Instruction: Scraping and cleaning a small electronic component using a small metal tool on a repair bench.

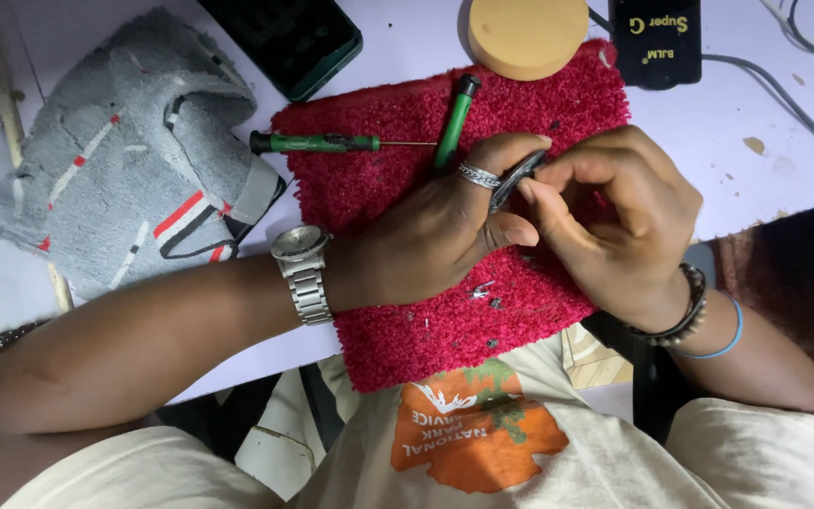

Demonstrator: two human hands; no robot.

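**A:** What's the biggest thing in view?

**B:** The pale desk [407, 38]. I'm looking straight down from the head camera. On it lies a red fuzzy mat [398, 320], likely there so small parts don't roll away; tiny metal bits [480, 290] sit in its pile near the desk's front edge.

**A:** And to the side?

**B:** To the left, a rumpled grey towel [124, 160] with red and white stripes. At the far edge, a dark green case [284, 38], a round tan block [528, 33] and a black box [657, 38] with cables.

**A:** Where are the hands?

**B:** Both meet over the middle of the mat. My left hand [435, 236], with a wristwatch and a ring, pinches a small dark flat part [515, 177] between thumb and fingers, tilted up, seemingly to steady it. My right hand [614, 217], wearing bracelets, has its grip curled tight against that same part, fingertips pressed together on it. Whether it holds some small tool too, I cannot tell.

**A:** Any tools lying loose?

**B:** Two green-handled screwdrivers [317, 142] rest on the mat just beyond the left hand, within easy reach.
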